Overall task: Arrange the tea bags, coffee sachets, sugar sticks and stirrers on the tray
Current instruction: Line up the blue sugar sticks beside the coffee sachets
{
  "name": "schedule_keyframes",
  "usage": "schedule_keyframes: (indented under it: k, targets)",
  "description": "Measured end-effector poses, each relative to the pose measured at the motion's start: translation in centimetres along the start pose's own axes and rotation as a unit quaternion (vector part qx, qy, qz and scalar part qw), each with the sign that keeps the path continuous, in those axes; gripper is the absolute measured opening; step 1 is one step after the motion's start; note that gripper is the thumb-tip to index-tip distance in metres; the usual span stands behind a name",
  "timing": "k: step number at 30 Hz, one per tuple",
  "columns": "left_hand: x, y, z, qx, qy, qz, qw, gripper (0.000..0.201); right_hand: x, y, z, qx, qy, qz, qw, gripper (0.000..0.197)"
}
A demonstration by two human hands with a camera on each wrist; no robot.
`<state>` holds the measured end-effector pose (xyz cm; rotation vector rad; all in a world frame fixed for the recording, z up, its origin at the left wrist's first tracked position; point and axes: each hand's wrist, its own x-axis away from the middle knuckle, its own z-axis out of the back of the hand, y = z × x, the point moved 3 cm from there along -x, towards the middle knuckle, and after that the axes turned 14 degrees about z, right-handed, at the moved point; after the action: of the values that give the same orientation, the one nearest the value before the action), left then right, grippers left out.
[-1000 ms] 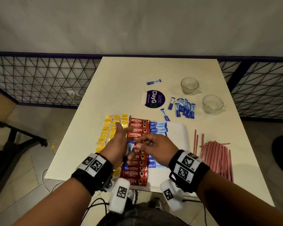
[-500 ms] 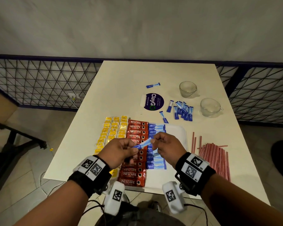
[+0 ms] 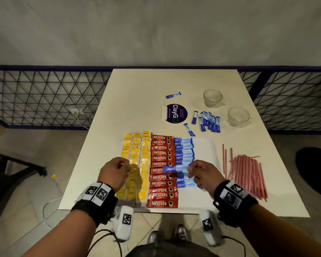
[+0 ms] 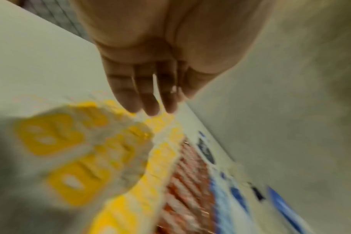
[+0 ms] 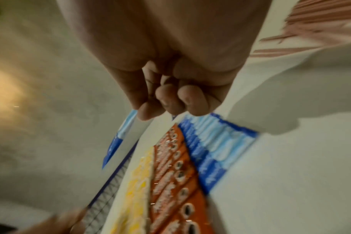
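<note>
Now, right hand: the right hand pinches one end of a blue paper sugar stick between thumb and curled fingers, so the stick juts out level toward the left, above the seam between the red and blue columns; held by its end, it can be laid down parallel to its neighbours.
Left hand: the left hand hovers over the yellow tea bags, holding nothing; the head view shows it loosely curled, and its wrist view shows the fingers nearly straight and close together.
Tray layout: on the white rectangular tray, tea bags, red Nescafe coffee sachets and a blue column of sugar sticks lie in side-by-side columns, likely to keep each kind apart; the tray's right part is bare.
Still off the tray: a loose pile of blue sugar sticks and the red-striped stirrers lie on the cream table.
Change from half a second ago: both hands pinched the stick then; the left has let go and swung left, and the stick now sits level instead of slanted.
</note>
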<state>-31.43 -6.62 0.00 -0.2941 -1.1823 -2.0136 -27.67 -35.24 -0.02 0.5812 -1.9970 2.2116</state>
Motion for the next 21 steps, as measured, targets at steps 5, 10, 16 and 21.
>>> schedule_keyframes:
  k: [5,10,16,21]
  targets:
    - [-4.0,-6.5,2.8,-0.254,0.054,0.079,0.963,0.025,0.7,5.3,2.2,0.020,0.031,-0.097,0.995,0.011]
    - [-4.4,-7.9,1.8,-0.261,0.029,0.093,0.960,0.025,1.0,7.5,2.9,0.098,0.037,-0.131,0.986,0.013]
    - [-4.7,-7.6,1.3,-0.254,0.022,0.099,0.962,0.030,0.6,8.1,3.5,0.189,0.035,-0.138,0.972,0.013]
    - [-4.6,-7.6,1.1,-0.265,0.023,0.101,0.959,0.028,0.1,7.5,3.4,0.342,-0.017,-0.133,0.930,0.016]
